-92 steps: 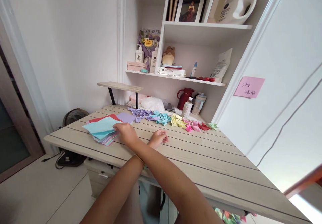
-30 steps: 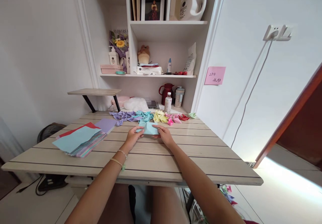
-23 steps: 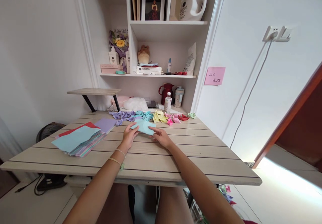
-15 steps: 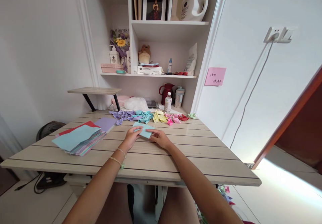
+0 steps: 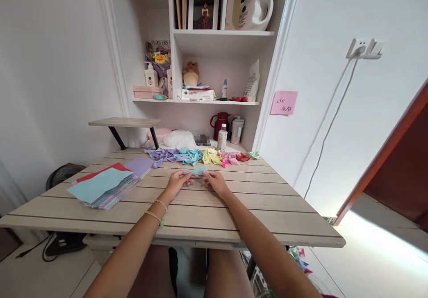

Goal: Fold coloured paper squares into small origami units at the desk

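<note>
A small piece of light-blue paper (image 5: 198,171) is held up between my two hands over the middle of the wooden table (image 5: 200,209). My left hand (image 5: 179,184) pinches its left end between thumb and fingers. At the right end, the fingertips of my right hand (image 5: 216,182) grip the paper. It appears narrow from this angle, so its folds cannot be made out. Just beyond my hands lies a row of folded paper pieces: purple ones (image 5: 165,154), blue ones (image 5: 190,155), yellow ones (image 5: 211,156), and pink ones (image 5: 229,158).
A stack of coloured paper sheets (image 5: 100,186) lies on the table's left side, with a purple sheet (image 5: 140,166) beside it. Behind the row stand a bottle (image 5: 222,138), a dark red jug (image 5: 220,125) and a tumbler (image 5: 237,130). A small raised shelf (image 5: 125,122) is at back left.
The light-blue paper has been lifted and tilted, so it now looks like a narrow strip instead of a flat sheet. Both hands still grip its ends.
</note>
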The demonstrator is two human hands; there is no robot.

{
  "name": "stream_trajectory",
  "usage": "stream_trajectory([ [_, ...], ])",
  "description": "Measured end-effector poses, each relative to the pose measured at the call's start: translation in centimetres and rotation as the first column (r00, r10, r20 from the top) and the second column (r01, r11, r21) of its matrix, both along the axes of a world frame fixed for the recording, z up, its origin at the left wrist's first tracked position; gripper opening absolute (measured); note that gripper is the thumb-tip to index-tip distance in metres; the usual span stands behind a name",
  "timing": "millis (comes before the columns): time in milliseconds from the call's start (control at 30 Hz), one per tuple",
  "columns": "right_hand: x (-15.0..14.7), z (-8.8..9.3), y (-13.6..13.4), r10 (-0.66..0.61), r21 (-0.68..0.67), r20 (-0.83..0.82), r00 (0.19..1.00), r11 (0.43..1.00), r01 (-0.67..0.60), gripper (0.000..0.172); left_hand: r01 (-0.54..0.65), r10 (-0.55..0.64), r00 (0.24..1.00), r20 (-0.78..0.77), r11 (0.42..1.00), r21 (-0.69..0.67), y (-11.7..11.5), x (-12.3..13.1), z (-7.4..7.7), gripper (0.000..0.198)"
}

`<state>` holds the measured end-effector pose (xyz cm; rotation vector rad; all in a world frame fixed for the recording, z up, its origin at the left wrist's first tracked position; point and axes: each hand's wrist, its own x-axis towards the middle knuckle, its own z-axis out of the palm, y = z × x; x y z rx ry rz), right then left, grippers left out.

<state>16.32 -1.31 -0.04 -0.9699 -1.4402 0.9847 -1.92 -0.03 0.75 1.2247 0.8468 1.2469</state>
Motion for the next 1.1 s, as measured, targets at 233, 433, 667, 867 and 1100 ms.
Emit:
stream_trajectory([
  [233, 0.11, 0.03, 0.08, -0.074, 0.090, 0.079, 0.994, 0.994, 0.067, 0.042, 0.041, -0.041, 0.999, -0.005, 0.999, 0.032, -0.13, 0.10, -0.01, 0.037],
  [433, 0.06, 0.30, -0.13, -0.064, 0.030, 0.048, 0.997, 0.998, 0.062, 0.038, -0.006, 0.016, 0.995, -0.094, 0.994, 0.105, -0.14, -0.07, 0.04, 0.041],
  [667, -0.16, 0.26, -0.11, -0.078, -0.007, -0.048, 0.996, 0.997, 0.078, 0.037, -0.058, 0.079, 0.990, -0.116, 0.984, 0.171, 0.26, -0.06, -0.22, 0.033],
  [867, -0.01, 0.22, -0.20, -0.055, -0.044, -0.116, 0.992, 0.998, 0.050, 0.051, -0.143, 0.143, 0.990, 0.016, 0.973, 0.181, -0.14, 0.13, 0.25, 0.058],
  [1100, -0.13, -0.22, -0.10, 0.042, -0.078, -0.087, 0.995, 0.996, -0.049, 0.032, -0.013, 0.013, 1.000, -0.013, 0.999, 0.049, -0.13, 0.13, 0.24, 0.042],
])
